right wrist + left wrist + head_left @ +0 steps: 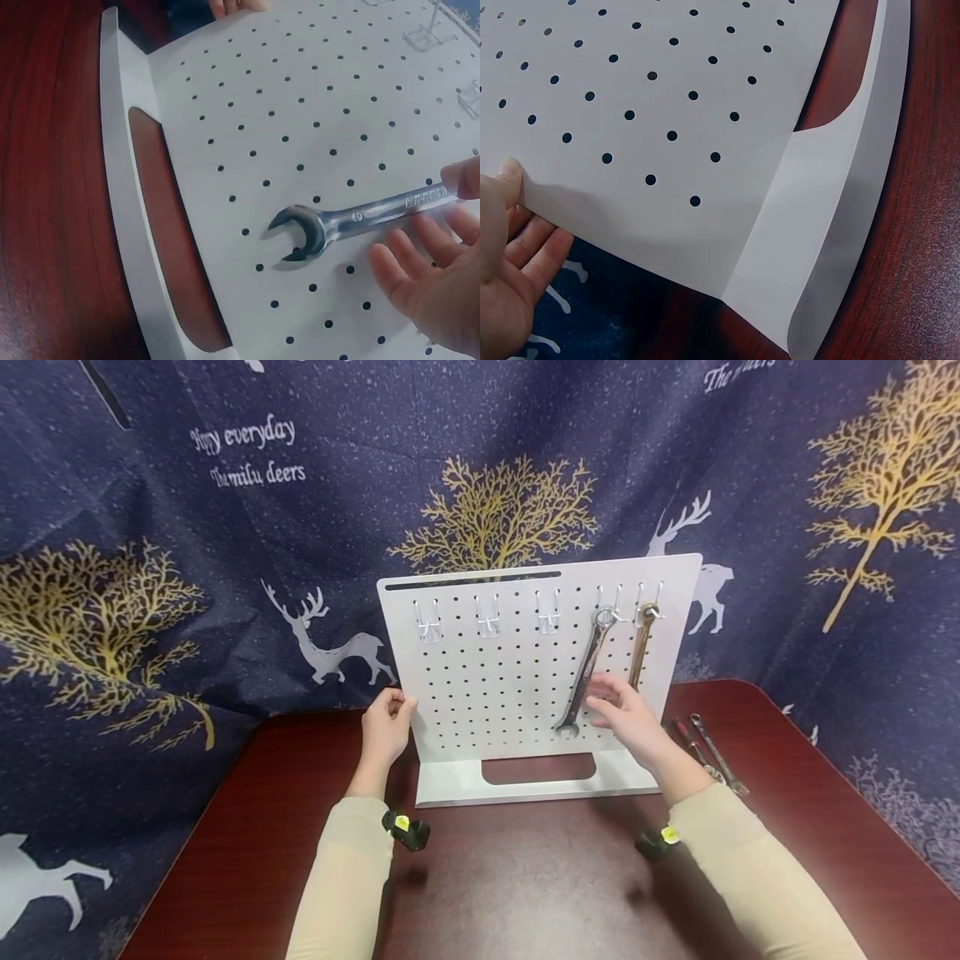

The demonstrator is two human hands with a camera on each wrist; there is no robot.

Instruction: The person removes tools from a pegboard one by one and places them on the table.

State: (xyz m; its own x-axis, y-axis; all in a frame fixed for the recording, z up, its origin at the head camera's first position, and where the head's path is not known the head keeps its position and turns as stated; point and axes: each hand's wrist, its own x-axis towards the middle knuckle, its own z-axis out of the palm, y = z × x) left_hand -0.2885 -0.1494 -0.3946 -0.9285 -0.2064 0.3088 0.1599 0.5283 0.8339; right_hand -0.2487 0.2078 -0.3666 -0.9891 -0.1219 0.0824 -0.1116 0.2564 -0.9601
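A white pegboard (pixel 495 693) stands on the table with hooks along its upper part. My left hand (pixel 386 727) pinches the board's left edge, thumb on the front face and fingers behind it, as the left wrist view shows. A silver combination wrench (pixel 585 677) hangs by its ring end from a hook, slanting so that its open end points down-left against the board. My right hand (pixel 626 718) holds this wrench's shank between thumb and fingers; the right wrist view shows the open jaw (pixel 304 232). Beside it, a brass-toned wrench (pixel 641 647) hangs on the rightmost hook, partly behind my right hand.
Three bare hooks, such as the left one (pixel 428 625), sit along the board's upper left. More tools, including a wrench (pixel 716 752) and a red-handled one (pixel 682 731), lie on the dark red table (pixel 510 877) at right. A patterned blue cloth (pixel 337 527) hangs behind.
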